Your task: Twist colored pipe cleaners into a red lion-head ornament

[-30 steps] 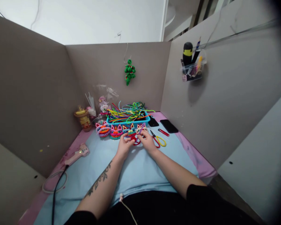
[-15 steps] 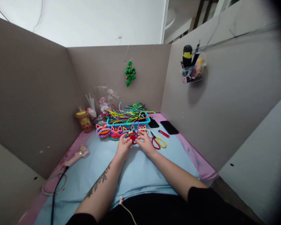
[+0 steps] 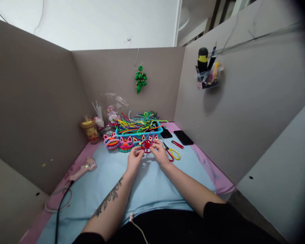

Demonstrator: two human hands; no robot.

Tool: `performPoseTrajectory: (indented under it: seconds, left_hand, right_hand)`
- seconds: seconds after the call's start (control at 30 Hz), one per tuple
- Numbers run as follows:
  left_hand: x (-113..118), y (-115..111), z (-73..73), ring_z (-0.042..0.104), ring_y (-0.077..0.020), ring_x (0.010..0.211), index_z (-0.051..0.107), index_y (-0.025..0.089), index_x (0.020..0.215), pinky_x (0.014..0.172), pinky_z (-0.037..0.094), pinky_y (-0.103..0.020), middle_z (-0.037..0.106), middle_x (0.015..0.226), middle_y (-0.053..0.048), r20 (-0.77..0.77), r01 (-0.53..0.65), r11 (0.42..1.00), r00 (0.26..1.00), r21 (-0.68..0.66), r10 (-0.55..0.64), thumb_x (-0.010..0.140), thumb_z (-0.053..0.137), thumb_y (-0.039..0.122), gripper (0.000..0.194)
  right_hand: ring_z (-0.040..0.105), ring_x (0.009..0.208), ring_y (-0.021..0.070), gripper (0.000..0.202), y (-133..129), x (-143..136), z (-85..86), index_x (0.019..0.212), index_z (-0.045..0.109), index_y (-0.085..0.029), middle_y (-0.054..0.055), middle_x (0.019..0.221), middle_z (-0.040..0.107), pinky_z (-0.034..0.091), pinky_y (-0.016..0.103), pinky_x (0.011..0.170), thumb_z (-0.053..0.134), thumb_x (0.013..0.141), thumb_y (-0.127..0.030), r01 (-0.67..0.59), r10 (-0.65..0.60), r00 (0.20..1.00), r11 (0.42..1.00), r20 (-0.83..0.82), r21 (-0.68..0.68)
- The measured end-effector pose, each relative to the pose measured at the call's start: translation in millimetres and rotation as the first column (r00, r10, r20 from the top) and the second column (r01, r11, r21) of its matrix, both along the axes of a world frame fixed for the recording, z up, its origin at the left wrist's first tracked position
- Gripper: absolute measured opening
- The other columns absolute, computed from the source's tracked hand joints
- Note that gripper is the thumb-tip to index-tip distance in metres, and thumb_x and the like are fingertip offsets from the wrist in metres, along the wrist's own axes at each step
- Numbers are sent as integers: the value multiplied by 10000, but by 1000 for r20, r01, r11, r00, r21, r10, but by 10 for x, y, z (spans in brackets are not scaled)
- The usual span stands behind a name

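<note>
1. Two bare hands meet over the far half of a tabletop [image 3: 218,179], which has pink along its left and right edges and a pale blue cloth [image 3: 157,189] across its middle.
2. Between the hands, raised above the cloth, is a red wheel-shaped piece [image 3: 147,145]: a round centre inside a ring. A purple strand [image 3: 152,135] rises in a loop at its right side.
3. The right hand [image 3: 159,153] has thumb and fingers clamped on the right side of the red piece, beside the purple strand.
4. The left hand [image 3: 135,158] is at the piece's left side, fingers curved and the thumb near the index finger; whether they grip its edge cannot be told.
5. Just beyond the hands, a row of colourful fuzzy animal faces [image 3: 112,142] lines the front of a blue basket [image 3: 160,130] near the far edge. Bright fuzzy stems [image 3: 139,122] heap over the basket.
6. Right of the right hand lie scissors [image 3: 177,154] with one red and one yellow handle, then a small red tool [image 3: 177,144]. A black phone [image 3: 183,137] rests near the far right corner.
7. Toward the far left corner stand a lidded cup [image 3: 90,131] and a metal bowl [image 3: 107,131].
8. Along the left edge lies a pink glue gun [image 3: 83,168] with a black cable [image 3: 57,217].
</note>
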State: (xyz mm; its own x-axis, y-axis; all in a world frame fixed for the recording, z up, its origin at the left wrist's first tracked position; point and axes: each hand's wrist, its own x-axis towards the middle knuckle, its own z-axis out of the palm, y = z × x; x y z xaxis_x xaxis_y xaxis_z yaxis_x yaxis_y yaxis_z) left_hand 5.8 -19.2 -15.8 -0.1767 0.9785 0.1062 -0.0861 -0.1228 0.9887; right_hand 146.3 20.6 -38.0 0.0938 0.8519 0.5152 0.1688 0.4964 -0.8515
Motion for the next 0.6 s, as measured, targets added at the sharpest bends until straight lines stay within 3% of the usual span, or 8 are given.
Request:
performPoseTrajectory:
  seconds: [0.13,0.37,0.6]
  left_hand:
    - [36,-47,75,566,-112,558,559,150,1020,451,332,-175,641,683,-29,87,-1,1000,996,-20,3,583,726,385,524]
    - [-3,-41,109,503,-48,471,613,144,850,361,207,-141,634,779,-39,368,156,963,928,-222,-66,600,721,437,400]
    - [-12,-9,71,395,-9,413,572,135,794,341,141,-128,560,666,13,425,166,959,904,-230,-55,538,768,377,402]
  right_hand:
    - [468,1117,224,175,-2,-25,-40,708,611,-198,79,1141,496,350,384,977,607,724,-373,-22,22,1000,1000,2,-12]
    - [450,1126,212,127,-90,-43,44,672,599,-203,69,1134,488,312,385,1015,608,723,-319,-76,77,990,997,117,-9]
    - [442,1126,212,114,-144,-70,84,652,593,-198,69,1121,467,306,384,1012,612,718,-290,-80,77,984,997,163,11]
